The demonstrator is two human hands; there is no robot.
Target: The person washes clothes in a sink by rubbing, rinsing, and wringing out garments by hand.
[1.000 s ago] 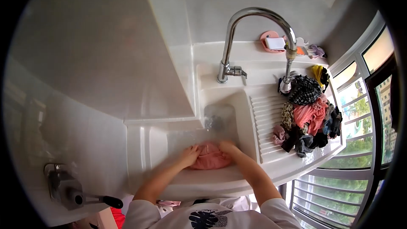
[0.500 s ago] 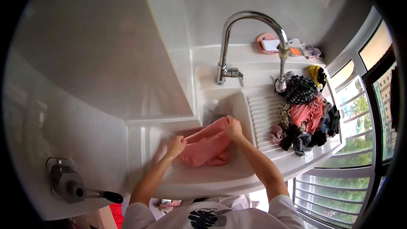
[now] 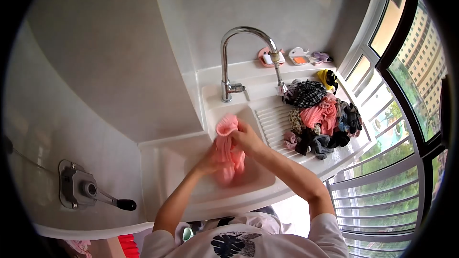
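A wet-looking pink garment (image 3: pixel 231 160) hangs gathered between my hands over the basin of the white sink (image 3: pixel 162 181). My right hand (image 3: pixel 246 138) is closed on its upper part, just below a bunched end that stands up. Lower down on the left side, my left hand (image 3: pixel 210 160) is wrapped against the cloth, with its fingers partly hidden by the folds. The garment's lower end hangs down into the basin and is slightly blurred. What kind of garment it is I cannot tell.
A chrome faucet (image 3: pixel 224 62) arches over the sink. On the ribbed washboard (image 3: pixel 270 124) at right lies a pile of mixed clothes (image 3: pixel 320 114). Soap dishes (image 3: pixel 299 57) line the back ledge. A crank handle (image 3: pixel 126 204) juts from the left wall; barred windows (image 3: pixel 373 181) stand at right.
The pink garment was stretched wide between my hands; now it is gathered into an upright bunch. My hands have come close together. The view has shifted, so the faucet and clothes appear further left.
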